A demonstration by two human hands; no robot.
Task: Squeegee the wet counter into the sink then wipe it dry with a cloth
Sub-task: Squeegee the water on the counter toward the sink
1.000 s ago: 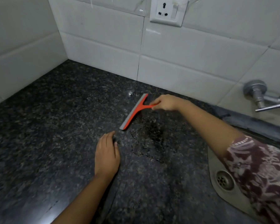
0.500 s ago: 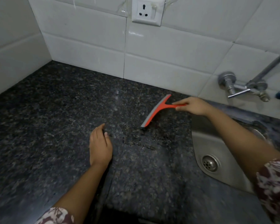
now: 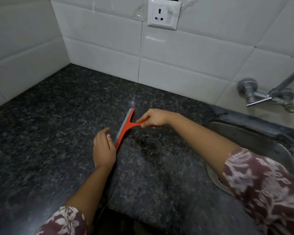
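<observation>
The right hand [image 3: 155, 118] is holding the orange squeegee [image 3: 125, 127] by its handle, grip clamped around the stem with thumb and fingers. The blade is lying across the dark granite desk [image 3: 58, 133] at a diagonal, its far end pointing toward the tiled back wall [image 3: 185, 65] and its near end lying just beside the left hand [image 3: 103, 149]. The left hand is resting flat on the desk, fingers together and holding nothing, with its thumb side touching or nearly touching the blade's near end; contact cannot be confirmed.

A wet patch [image 3: 148, 145] is showing as a darker, glossy area on the sink side of the blade, between the squeegee and the steel sink [image 3: 255, 139]. The blade is therefore appearing positioned behind the water, ready for a pull toward the basin. No cloth is in view, so the drying step is judged not yet started.

Risks from this position:
- The left hand is crowding the blade's near end. It may be blocking the stroke or lifting that end, leaving a streak.
- The grip is sitting far back on the handle. Uneven downward pressure may be letting water slip under the blade.
- A stroke angled toward the front edge may be sending water off the desk rather than into the sink.
- The wall socket [image 3: 163, 14] is sitting above the work area; a fast flick may be throwing droplets upward.
</observation>
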